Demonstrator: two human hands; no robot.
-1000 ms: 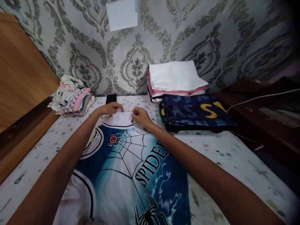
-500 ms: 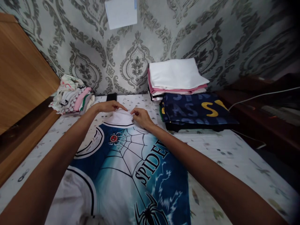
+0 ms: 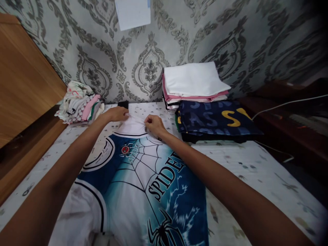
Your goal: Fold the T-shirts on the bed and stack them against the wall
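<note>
A blue and white shirt (image 3: 128, 191) with a web, spider and "SPIDER" print lies spread on the patterned sheet. Its white sleeve (image 3: 132, 125) points toward the wall. My left hand (image 3: 118, 113) pinches the far left corner of the sleeve. The fingers of my right hand (image 3: 154, 124) are closed on the sleeve's right edge. Between both hands the white cloth is stretched out.
Folded clothes (image 3: 80, 104) are piled at the left by a wooden panel (image 3: 28, 71). A black object (image 3: 123, 104) lies behind my left hand. White and pink folded clothes (image 3: 194, 80) and a navy folded garment (image 3: 217, 118) sit at the right.
My left hand has moved left, away from my right hand, and the sleeve between them is now wider and flatter. My right hand has hardly moved.
</note>
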